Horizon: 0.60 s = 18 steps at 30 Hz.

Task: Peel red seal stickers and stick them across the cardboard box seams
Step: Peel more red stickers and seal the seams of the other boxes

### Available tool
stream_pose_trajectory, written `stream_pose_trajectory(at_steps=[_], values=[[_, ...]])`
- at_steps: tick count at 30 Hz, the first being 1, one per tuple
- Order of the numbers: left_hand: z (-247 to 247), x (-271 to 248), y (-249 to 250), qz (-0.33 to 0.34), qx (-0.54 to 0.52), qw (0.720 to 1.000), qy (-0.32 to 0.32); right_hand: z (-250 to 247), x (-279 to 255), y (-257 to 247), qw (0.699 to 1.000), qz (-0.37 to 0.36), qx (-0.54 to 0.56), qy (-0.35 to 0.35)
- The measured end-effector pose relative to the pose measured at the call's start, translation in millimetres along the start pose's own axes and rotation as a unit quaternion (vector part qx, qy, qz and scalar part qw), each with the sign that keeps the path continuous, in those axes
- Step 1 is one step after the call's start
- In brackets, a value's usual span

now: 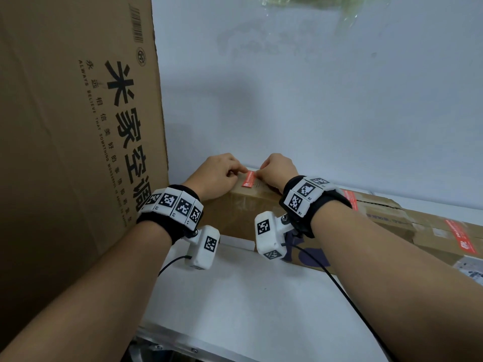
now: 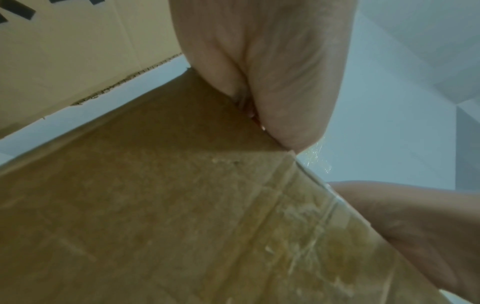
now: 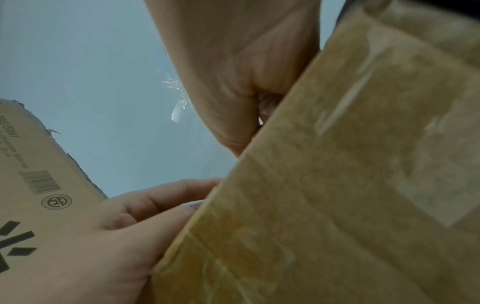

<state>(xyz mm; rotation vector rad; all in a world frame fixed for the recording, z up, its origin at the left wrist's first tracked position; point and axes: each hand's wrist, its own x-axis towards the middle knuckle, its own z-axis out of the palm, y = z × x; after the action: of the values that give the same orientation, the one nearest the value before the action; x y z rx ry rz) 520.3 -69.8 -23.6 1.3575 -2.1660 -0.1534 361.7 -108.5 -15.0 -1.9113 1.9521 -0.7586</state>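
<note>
Both hands work a red sticker (image 1: 248, 179) down onto the top of a taped box (image 1: 251, 212) that lies on a white desk (image 1: 235, 296). The left hand (image 1: 217, 176) sits at the sticker's left edge and the right hand (image 1: 277, 172) at its right edge, the fingers of each curled down so that their tips press or pinch the sticker's sides; whether either grip nips the sticker or only pushes on it cannot be told. The step in hand looks like the sticking itself: the sticker is already off its backing and lies on the box top near the far edge, by the wall (image 1: 313, 100). The next move probably calls for firm rubbing outward from the sticker's middle, so that both ends bond flat across the seam without a wrinkle. Further along the box to the right of the sticker, two more red seals (image 1: 461, 236) already lie on the cardboard. Only the head view shows the sticker as a whole and these other seals. The left wrist view instead shows the box side from below, with only a sliver of red under the left hand's heel at the top edge. The right wrist view shows glossy tape on the box and a printed carton (image 3: 39, 185) standing left of it, with no red visible.
</note>
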Motion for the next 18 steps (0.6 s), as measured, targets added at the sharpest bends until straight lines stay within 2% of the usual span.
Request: stream_pose_trajectory(at_steps=[9,18], values=[[0.9,2.1,4.0,-0.006,0.014,0.999,-0.042,1.5,-6.3,0.4,0.999,-0.014,-0.025,0.035],[0.2,10.9,9.7,-0.049,0.067,0.989,-0.125,0.4,-13.7,7.4,0.997,-0.067,0.002,0.028]])
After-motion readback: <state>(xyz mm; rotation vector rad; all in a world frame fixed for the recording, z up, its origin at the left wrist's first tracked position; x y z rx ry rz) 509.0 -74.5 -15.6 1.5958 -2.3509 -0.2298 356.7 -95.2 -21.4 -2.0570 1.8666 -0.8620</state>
